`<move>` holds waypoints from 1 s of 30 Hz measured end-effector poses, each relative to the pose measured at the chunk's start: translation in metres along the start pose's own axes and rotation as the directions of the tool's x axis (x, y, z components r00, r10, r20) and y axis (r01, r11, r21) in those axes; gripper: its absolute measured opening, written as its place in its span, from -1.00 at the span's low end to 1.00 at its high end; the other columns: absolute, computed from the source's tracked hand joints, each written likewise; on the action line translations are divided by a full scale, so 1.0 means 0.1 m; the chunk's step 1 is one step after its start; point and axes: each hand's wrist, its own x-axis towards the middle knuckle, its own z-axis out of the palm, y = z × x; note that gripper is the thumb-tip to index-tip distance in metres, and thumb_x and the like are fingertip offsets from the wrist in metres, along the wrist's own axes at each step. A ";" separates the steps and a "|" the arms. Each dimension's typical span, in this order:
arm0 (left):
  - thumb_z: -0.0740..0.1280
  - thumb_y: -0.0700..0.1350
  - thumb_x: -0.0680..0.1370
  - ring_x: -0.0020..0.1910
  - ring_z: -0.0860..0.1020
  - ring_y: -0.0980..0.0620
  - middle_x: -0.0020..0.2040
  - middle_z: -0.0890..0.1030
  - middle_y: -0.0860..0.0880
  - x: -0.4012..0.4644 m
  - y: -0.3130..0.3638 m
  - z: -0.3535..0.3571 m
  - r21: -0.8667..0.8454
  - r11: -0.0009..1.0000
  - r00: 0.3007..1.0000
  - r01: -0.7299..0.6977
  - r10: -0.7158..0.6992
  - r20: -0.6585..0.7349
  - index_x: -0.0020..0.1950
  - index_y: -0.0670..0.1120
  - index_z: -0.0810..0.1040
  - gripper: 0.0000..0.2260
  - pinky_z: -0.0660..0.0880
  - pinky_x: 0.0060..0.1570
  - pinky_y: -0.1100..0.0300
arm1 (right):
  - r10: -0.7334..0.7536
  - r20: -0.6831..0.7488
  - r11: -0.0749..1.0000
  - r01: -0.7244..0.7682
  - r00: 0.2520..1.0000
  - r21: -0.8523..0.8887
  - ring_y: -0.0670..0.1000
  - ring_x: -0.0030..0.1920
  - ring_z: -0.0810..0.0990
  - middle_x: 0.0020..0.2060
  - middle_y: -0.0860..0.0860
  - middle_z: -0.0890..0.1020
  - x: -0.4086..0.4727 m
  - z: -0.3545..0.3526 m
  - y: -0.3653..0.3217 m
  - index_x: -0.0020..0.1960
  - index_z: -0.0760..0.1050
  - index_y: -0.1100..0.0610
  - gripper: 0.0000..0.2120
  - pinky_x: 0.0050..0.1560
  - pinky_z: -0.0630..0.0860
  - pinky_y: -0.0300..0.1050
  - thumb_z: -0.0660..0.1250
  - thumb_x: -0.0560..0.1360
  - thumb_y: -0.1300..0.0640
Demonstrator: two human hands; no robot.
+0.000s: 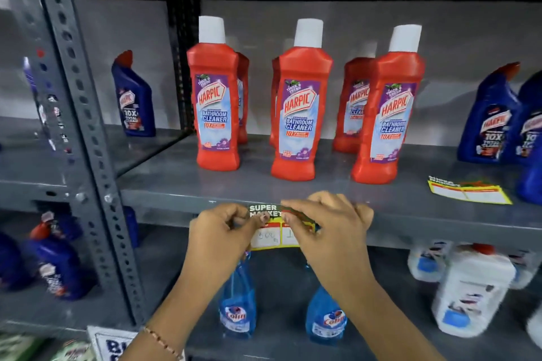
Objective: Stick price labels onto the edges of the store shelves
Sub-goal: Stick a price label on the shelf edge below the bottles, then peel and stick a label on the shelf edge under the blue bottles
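Pressing a price label (274, 230) against the front edge of the grey shelf (410, 214), your left hand (223, 231) pinches its left side while your right hand (325, 226) pinches its top right. Red Harpic bottles (299, 114) stand above; a second label (469, 190) lies on the shelf to the right.

Left hand (225, 231) raised, fingers curled, thumb and forefinger pinched, right hand (325, 223) beside it, fingertips nearly meeting, both forearms angled upward, thin bracelet on left wrist
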 end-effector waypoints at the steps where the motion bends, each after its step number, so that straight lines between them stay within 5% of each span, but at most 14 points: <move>1: 0.50 -0.05 0.43 -0.58 0.42 0.08 -0.50 0.58 -0.15 0.02 0.00 0.01 0.007 1.000 1.000 -0.002 0.002 -0.001 -0.35 -0.20 0.58 -0.73 0.47 -0.47 0.16 | 0.009 -0.001 1.000 -0.009 1.000 0.016 -0.10 -0.18 0.55 -0.26 -0.14 0.60 0.00 0.00 0.00 -0.06 0.65 -0.22 -0.86 -0.10 0.08 -0.12 0.41 0.39 -0.09; 7: 0.54 0.13 0.32 -0.55 0.37 0.08 -0.55 0.52 -0.07 0.04 0.03 0.03 0.183 0.982 0.985 -0.036 0.067 -0.161 -0.46 -0.15 0.50 -0.59 0.35 -0.48 0.31 | 0.025 -0.037 1.000 -0.025 0.999 0.016 -0.10 -0.17 0.56 -0.23 -0.14 0.60 0.03 -0.02 0.03 -0.10 0.68 -0.16 -0.88 -0.05 0.12 -0.12 0.46 0.37 -0.10; 12: 0.57 -0.03 0.34 -0.32 0.51 -0.02 -0.36 0.54 0.04 0.01 0.10 0.08 0.209 0.962 0.927 -0.175 0.233 -0.294 -0.33 -0.02 0.47 -0.72 0.50 -0.29 0.08 | 0.100 0.007 0.995 -0.100 0.995 0.002 -0.15 -0.05 0.50 -0.13 -0.18 0.57 0.04 -0.26 0.22 -0.09 0.64 -0.16 -0.83 -0.03 0.10 -0.14 0.55 0.34 -0.02; 17: 0.47 -0.20 0.45 -0.19 0.61 0.14 -0.18 0.63 0.09 -0.10 0.58 0.62 0.066 0.912 0.898 -0.404 0.409 -0.162 -0.17 0.02 0.59 -0.86 0.49 -0.14 0.37 | 0.168 -0.002 0.984 -0.168 0.986 0.055 -0.12 -0.04 0.57 -0.07 -0.20 0.58 0.07 -0.66 0.56 -0.02 0.61 -0.15 -0.75 0.06 0.27 -0.04 0.49 0.41 0.17; 19: 0.46 -0.22 0.46 -0.19 0.62 0.23 -0.19 0.66 0.13 -0.09 0.79 0.95 -0.073 0.936 0.937 -0.345 0.348 0.036 -0.18 0.12 0.60 -0.78 0.48 -0.12 0.44 | 0.199 -0.035 0.980 -0.199 0.979 0.011 -0.06 0.01 0.58 -0.05 -0.21 0.58 0.15 -0.87 0.78 -0.02 0.61 -0.14 -0.75 0.05 0.38 0.05 0.48 0.42 0.19; 22: 0.46 -0.16 0.46 -0.20 0.62 0.21 -0.19 0.68 0.14 0.04 1.06 1.44 -0.069 0.975 0.912 -0.210 0.221 0.345 -0.15 0.08 0.65 -0.88 0.53 -0.04 0.30 | 0.295 -0.040 0.950 -0.298 0.955 -0.094 -0.03 0.15 0.52 0.03 -0.20 0.55 0.22 -1.19 1.14 0.00 0.61 -0.15 -0.78 0.03 0.23 -0.02 0.46 0.43 0.14; 27: 0.40 -0.17 0.50 -0.20 0.66 -0.02 -0.08 0.68 -0.12 0.25 1.44 2.20 -0.144 0.969 0.811 0.200 -0.081 0.579 0.13 -0.21 0.59 -0.77 0.59 0.17 0.05 | 0.494 -0.009 0.822 -0.471 0.869 -0.320 0.15 0.30 0.43 0.29 0.02 0.50 0.37 -1.57 1.71 0.18 0.52 -0.16 -0.71 0.20 0.31 0.17 0.38 0.47 -0.02; 30: 0.42 -0.17 0.51 -0.30 0.66 -0.02 -0.07 0.68 -0.22 0.38 1.56 2.54 -0.178 0.907 0.765 0.381 -0.201 0.612 0.10 -0.38 0.55 -0.70 0.66 -0.11 0.18 | 0.550 0.073 0.792 -0.492 0.832 -0.362 0.15 0.16 0.52 0.08 0.00 0.64 0.42 -1.62 1.89 0.12 0.56 -0.18 -0.76 0.11 0.28 0.09 0.31 0.48 -0.14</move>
